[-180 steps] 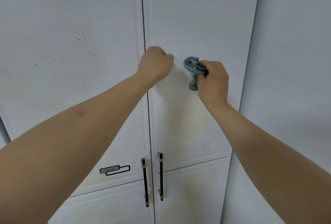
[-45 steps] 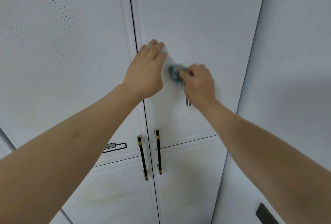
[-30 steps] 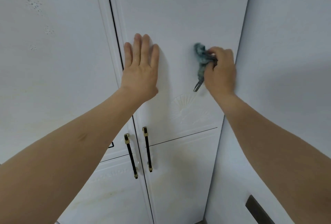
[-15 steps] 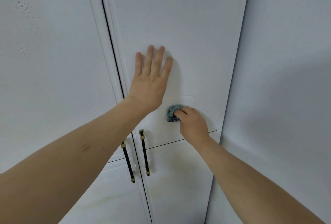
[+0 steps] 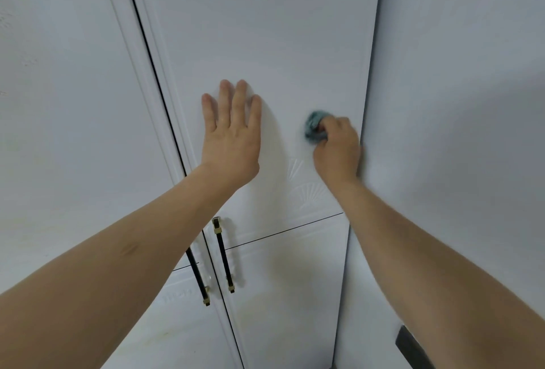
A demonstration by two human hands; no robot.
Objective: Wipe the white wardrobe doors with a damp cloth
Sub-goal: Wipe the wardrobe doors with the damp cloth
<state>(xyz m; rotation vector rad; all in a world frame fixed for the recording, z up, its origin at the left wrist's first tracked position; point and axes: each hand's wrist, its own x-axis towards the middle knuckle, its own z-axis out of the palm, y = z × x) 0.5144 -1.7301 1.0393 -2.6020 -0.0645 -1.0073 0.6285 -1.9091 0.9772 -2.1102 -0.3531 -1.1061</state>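
Fingers of the right hand are curling tight around a bunched teal cloth, pressing it against the right wardrobe door. Most of the wad is poking out up and to the left of the knuckles, so the cloth is leading toward the door's middle while the hand is sitting close to the door's right edge. The left hand is lying flat on the same door, fingers spread and pointing upward, near the cloth but apart from it, and looks to be bracing the panel.

Open room is lying mostly above: a tall bare stretch of panel is running up over both hands, its long axis vertical. Rightward there is almost none, since the side wall is meeting the door just beside the wrist. Below the hands an embossed fan pattern is showing, then a thin horizontal seam, and two dark handles are flanking the gap between doors. The left door is well apart from the cloth; reaching it probably means crossing past the bracing hand.
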